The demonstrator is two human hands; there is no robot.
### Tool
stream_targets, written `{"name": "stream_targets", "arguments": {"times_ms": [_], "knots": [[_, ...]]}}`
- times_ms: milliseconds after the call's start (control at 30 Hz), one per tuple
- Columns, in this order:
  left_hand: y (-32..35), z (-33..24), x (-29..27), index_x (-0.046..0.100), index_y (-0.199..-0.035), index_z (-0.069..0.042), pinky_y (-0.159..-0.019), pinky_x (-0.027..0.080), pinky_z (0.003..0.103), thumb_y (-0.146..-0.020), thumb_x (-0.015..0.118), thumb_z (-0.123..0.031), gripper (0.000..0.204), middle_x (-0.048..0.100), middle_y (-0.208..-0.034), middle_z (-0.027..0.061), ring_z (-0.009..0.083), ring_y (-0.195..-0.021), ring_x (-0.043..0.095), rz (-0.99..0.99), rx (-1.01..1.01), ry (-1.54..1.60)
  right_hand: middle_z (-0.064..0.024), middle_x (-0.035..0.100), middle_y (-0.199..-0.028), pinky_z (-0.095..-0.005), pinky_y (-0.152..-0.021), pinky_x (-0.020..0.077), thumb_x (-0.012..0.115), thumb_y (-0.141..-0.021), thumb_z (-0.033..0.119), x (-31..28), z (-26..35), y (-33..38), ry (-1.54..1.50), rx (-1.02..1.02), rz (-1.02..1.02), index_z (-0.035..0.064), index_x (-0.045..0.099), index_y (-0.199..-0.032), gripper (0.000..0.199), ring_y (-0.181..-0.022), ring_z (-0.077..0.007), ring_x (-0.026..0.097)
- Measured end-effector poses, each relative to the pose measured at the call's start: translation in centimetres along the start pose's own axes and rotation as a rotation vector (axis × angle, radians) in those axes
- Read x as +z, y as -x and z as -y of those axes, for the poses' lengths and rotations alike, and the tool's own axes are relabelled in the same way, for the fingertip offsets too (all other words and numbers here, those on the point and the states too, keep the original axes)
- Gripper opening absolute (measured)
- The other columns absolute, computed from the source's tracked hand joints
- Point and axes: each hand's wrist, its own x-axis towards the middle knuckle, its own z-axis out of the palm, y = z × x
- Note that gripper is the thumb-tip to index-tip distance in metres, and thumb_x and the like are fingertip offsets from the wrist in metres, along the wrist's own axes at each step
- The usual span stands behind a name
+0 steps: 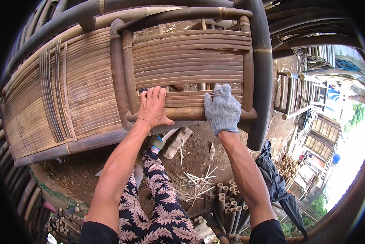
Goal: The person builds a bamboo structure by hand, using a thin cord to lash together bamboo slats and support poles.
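Observation:
A slatted bamboo panel (190,67) lies in a frame of thick bamboo poles, beside a longer slatted bamboo bench seat (89,77) on the left. My bare left hand (152,107) grips the bamboo slats (182,99) at the panel's near edge, fingers curled over them and thumb along the front rail (186,113). In a grey knitted glove, my right hand (223,107) closes over the same slats farther right; its fingertips reach the gap behind them. Several thin dark strips (50,93) lie across the bench seat.
Pale bamboo shavings (196,183) and a stone-like block (177,143) lie on the dirt floor near my legs. Cut bamboo tubes (230,203) stand bundled at lower right, next to a dark cloth (274,179). A bamboo frame (290,95) stands beyond the right pole.

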Motion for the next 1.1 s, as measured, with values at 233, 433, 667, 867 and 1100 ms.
{"name": "stream_targets", "arguments": {"times_ms": [233,433,667,867,1100], "knots": [[1.9,1.0,1.8,0.035,-0.144,-0.008,-0.121,0.027,0.048,-0.044,0.096,-0.044,0.123,0.042,-0.136,0.0150,0.0360,-0.133,0.039,-0.200,0.074,0.097,-0.0175,0.058,-0.121,-0.0468,-0.078,0.0572,0.067,-0.091,0.040,-1.0,-1.5,-0.6,-0.197,0.065,0.158,0.0052,0.059,-0.119,0.046,-0.091,-0.0367,0.069],[3.3,4.8,2.5,0.025,-0.153,-0.005,-0.122,0.026,0.046,-0.049,0.095,-0.034,0.129,0.040,-0.139,0.0167,0.0354,-0.136,0.038,-0.131,0.037,-0.058,-0.0223,0.044,-0.146,-0.0444,-0.081,0.0578,0.087,-0.067,0.049,-3.9,-3.7,0.8,0.132,-0.073,0.263,0.0016,0.037,-0.146,0.105,-0.101,-0.0352,0.069],[2.7,5.1,2.2,0.032,-0.145,-0.003,-0.118,0.029,0.048,-0.047,0.094,-0.033,0.119,0.043,-0.136,0.0180,0.0372,-0.131,0.041,-0.027,0.071,-0.069,-0.0175,0.053,-0.124,-0.0433,-0.060,0.0552,0.088,-0.061,0.023,-1.4,-6.8,0.4,0.294,-0.291,0.210,0.0022,0.044,-0.135,0.088,-0.068,-0.0309,0.068],[3.0,4.4,2.3,0.022,-0.153,0.001,-0.124,0.024,0.046,-0.056,0.091,-0.033,0.123,0.037,-0.145,0.0240,0.0398,-0.140,0.035,-0.047,-0.017,-0.174,-0.0172,0.046,-0.144,-0.0423,-0.085,0.0565,0.084,-0.075,0.038,-6.3,-5.2,1.2,-0.020,-0.199,0.255,0.0018,0.047,-0.133,0.078,-0.098,-0.0357,0.069],[1.5,-5.0,-3.9,0.049,-0.136,-0.002,-0.112,0.038,0.048,-0.076,0.059,-0.009,0.061,0.056,-0.131,0.0198,0.0360,-0.125,0.053,0.075,0.278,0.379,-0.0194,0.065,-0.086,-0.0360,-0.066,0.0542,0.053,-0.096,0.012,-24.5,-2.2,6.9,-1.087,-0.237,0.182,0.0014,0.057,-0.072,0.027,-0.071,-0.0259,0.062]]}}
